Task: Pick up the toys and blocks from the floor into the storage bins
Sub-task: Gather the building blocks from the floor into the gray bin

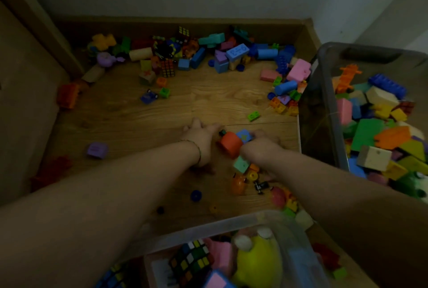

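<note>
Near clear plastic bin (pixel 208 227) waits; left hand (pixel 201 140) spread flat, right hand (pixel 260 147) pinching blue foam cube (pixel 243 135); best cup orange plastic block (pixel 229 144) between both.

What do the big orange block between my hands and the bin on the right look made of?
Big orange block: likely foam or soft plastic, matte, rounded edges, no glare. Grey see-through bin: hard plastic; its wall is translucent.
</note>
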